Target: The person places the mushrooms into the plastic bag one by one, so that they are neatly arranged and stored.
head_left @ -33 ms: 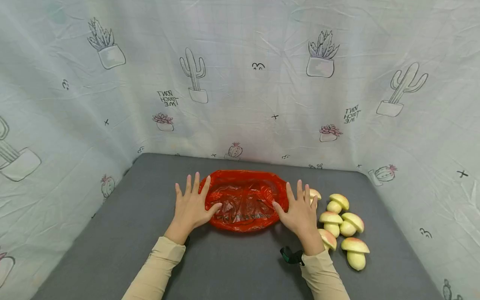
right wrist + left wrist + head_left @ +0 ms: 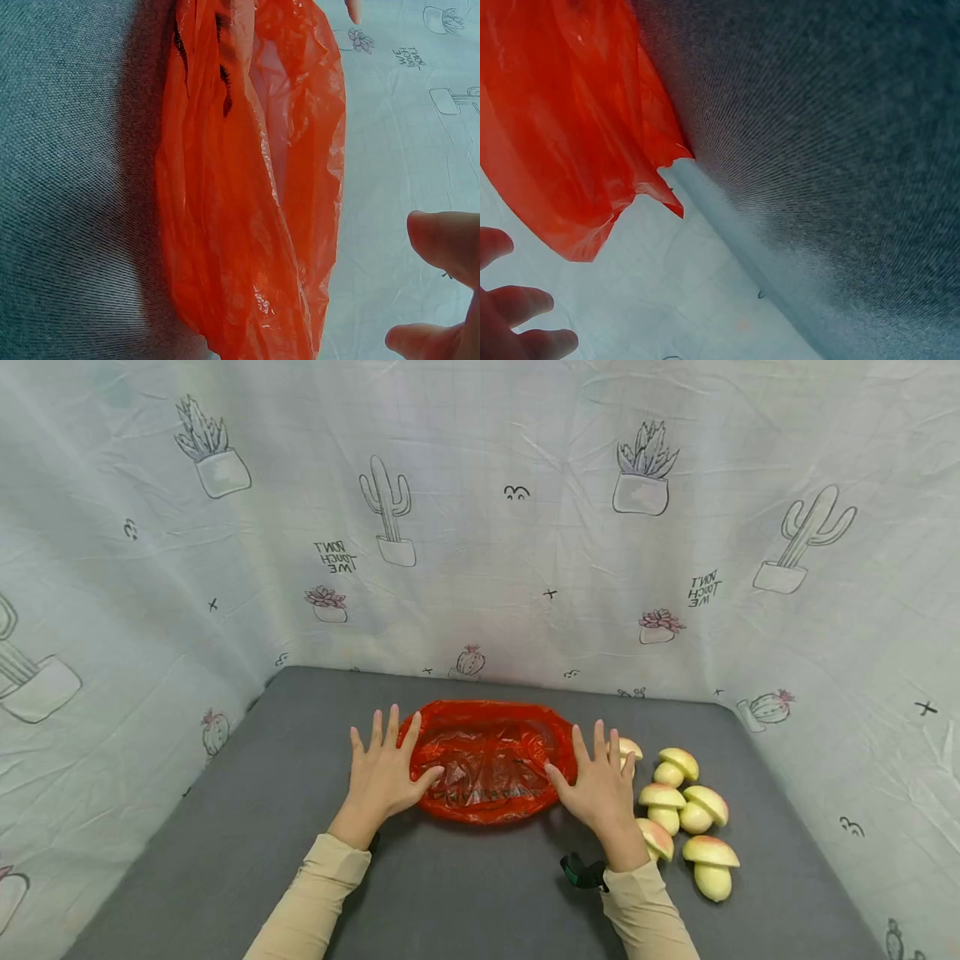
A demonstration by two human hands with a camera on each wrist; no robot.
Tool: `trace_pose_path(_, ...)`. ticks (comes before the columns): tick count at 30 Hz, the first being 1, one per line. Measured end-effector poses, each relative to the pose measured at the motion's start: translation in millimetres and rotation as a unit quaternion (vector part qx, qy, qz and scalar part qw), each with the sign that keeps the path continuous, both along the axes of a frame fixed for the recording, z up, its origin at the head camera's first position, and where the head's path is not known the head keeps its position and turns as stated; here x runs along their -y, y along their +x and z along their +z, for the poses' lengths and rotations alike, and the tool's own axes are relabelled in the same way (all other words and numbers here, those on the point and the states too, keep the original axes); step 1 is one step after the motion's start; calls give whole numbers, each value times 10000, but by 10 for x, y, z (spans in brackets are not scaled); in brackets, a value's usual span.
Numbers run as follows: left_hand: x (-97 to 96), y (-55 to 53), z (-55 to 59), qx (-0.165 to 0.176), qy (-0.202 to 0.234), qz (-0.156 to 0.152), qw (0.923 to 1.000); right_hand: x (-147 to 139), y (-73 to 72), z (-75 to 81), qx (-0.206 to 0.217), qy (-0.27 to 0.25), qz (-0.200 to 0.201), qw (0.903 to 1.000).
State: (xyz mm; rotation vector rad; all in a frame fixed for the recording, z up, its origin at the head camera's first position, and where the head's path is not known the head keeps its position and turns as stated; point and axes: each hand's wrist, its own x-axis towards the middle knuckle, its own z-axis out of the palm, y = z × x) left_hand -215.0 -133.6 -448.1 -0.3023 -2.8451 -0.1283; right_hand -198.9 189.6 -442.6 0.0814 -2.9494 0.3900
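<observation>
A red plastic bag (image 2: 487, 810) stands on the grey table with its mouth spread wide and facing up. My left hand (image 2: 384, 777) is held beside the bag's left rim, fingers straight and spread. On the opposite side, my right hand (image 2: 602, 789) has its fingers spread too, near the right rim. Neither hand grips anything. The left wrist view shows the red bag (image 2: 562, 135) apart from the fingertips (image 2: 525, 304). In the right wrist view, dark print marks the creased bag (image 2: 217, 202), and fingers (image 2: 442, 240) show at the right. Whether the thumbs touch the rim, I cannot tell.
Several yellow mushroom-shaped pieces (image 2: 711, 853) with reddish-tinged caps lie right of my right hand, some partly hidden by it. The grey table (image 2: 480, 893) meets a white curtain (image 2: 480, 568) printed with cacti at the back and sides.
</observation>
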Motion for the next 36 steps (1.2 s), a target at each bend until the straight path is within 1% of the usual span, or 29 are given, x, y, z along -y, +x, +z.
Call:
trace_pose_path(5, 20, 53, -42, 40, 39, -17, 10000, 14, 44, -56, -4, 12, 14, 10000)
trace_pose_path(9, 26, 95, -71, 9, 93, -18, 10000, 26, 71, -83, 18, -25, 10, 10000)
trace_pose_path(14, 25, 100, -64, -36, 131, -68, 9999, 8, 77, -60, -10, -87, 44, 10000)
trace_pose_path(18, 56, 82, -38, -122, 157, -224, 9996, -47, 74, -11, -244, -266, 132, 9993)
trace_pose_path(22, 137, 54, -22, -516, 32, -484, 9975, -151, 77, 26, -559, -520, 262, 9967)
trace_pose_path(24, 185, 36, -19, -809, -3, -683, 9944, -224, 85, 47, -630, -761, 328, 9946)
trace_pose_path(26, 229, 14, -19, -1100, -22, -902, 9898, -308, 101, 79, -531, -1145, 391, 9912)
trace_pose_path(29, 281, -17, -12, -1380, 58, -1243, 9826, -453, 129, 140, -353, -1764, 479, 9825)
trace_pose_path(31, 305, -29, -1, -1332, 219, -1434, 9804, -555, 152, 178, -323, -2037, 539, 9770)
trace_pose_path(32, 315, -33, 3, -1248, 314, -1503, 9802, -605, 163, 190, -380, -2134, 576, 9745)
trace_pose_path(34, 335, -34, 11, -1004, 513, -1588, 9809, -700, 196, 212, -530, -2232, 616, 9714)
trace_pose_path(36, 355, -26, 5, -714, 649, -1584, 9827, -784, 246, 225, -633, -2278, 604, 9698)
